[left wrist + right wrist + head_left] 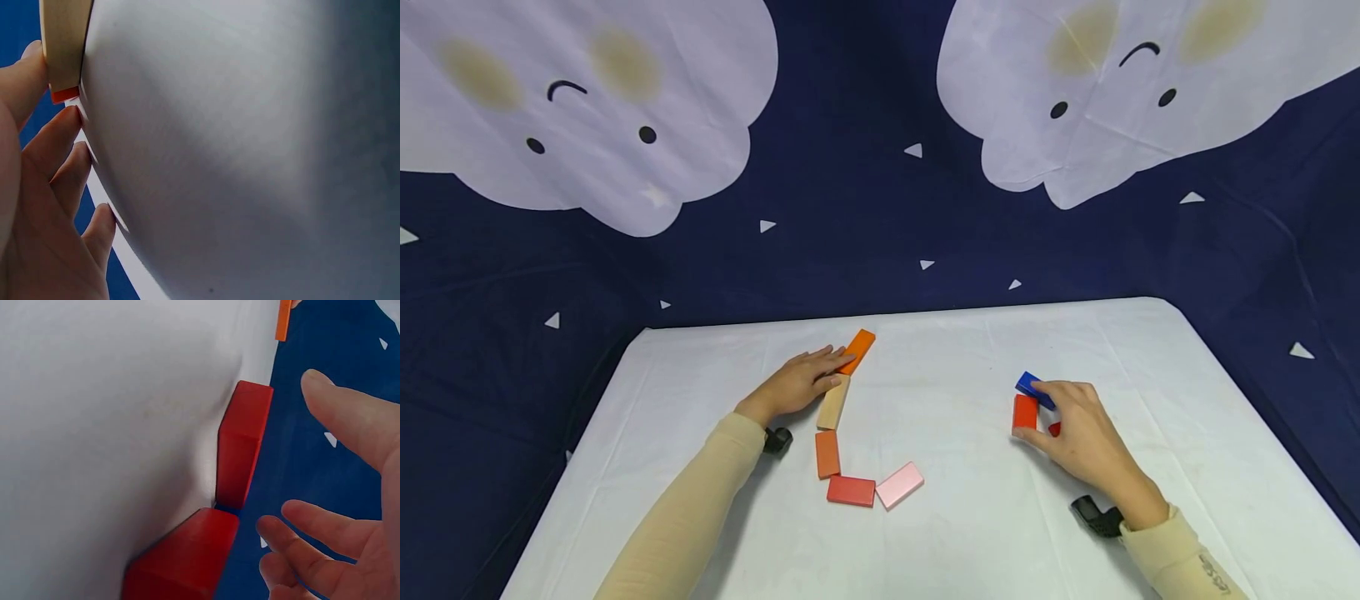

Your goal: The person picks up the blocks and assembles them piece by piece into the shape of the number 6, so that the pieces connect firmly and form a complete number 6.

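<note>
My left hand [793,385] lies with extended fingers by the far end of a row of blocks. Its fingertips touch the bright orange block [862,343], and the thumb is beside the plain wooden block [832,404], also close up in the left wrist view [65,44]. Over on the right, my right hand [1086,437] hovers with thumb and fingers spread around a red block [1026,412] and a blue block [1026,383]. A second red block [181,559] is partly hidden under that hand in the head view. The right wrist view shows a gap between fingers and blocks.
The row curves toward the front through a dark orange block [827,455], a red block [852,492] and a pink block [900,486]. All lie on a white-covered table [955,400]. A dark blue cloth [850,275] with clouds hangs behind.
</note>
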`<state>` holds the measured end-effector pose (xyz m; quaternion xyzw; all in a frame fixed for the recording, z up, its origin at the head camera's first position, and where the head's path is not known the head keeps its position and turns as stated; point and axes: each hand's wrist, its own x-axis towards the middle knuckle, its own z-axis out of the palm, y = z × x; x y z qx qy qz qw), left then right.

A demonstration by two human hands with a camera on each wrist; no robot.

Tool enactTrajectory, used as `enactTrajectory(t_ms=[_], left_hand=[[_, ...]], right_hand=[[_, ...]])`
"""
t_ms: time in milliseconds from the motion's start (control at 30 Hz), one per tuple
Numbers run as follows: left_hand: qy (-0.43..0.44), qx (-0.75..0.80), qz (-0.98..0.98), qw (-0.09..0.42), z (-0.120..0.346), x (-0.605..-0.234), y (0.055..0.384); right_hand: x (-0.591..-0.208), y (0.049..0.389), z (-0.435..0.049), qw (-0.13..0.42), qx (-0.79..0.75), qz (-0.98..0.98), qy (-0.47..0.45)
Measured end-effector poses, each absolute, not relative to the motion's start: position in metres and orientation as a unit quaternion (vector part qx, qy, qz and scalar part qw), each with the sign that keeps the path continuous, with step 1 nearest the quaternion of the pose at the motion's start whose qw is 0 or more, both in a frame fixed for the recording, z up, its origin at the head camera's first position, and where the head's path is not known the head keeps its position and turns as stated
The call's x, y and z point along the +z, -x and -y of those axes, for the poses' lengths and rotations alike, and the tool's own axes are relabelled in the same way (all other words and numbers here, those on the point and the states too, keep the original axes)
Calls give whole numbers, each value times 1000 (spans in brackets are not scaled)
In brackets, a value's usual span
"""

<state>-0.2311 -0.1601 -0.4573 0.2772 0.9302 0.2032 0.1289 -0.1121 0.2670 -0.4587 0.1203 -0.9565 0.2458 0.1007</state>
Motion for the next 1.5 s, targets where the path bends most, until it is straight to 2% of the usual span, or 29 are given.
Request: enactTrajectory(t_ms=[167,933,1200,1500], left_hand=[[-275,203,-931,131,159,-457,231],[-276,207,-929,133,160,-456,229],[-278,206,-929,130,160,-454,228],[-278,205,-929,131,159,-455,229]], right_hand=[[-462,113,-269,88,228,963,-118],[-462,115,-266,93,202,963,-153],[-459,115,-265,73,202,965,-149],[-463,118,-261,83,211,964,-139]])
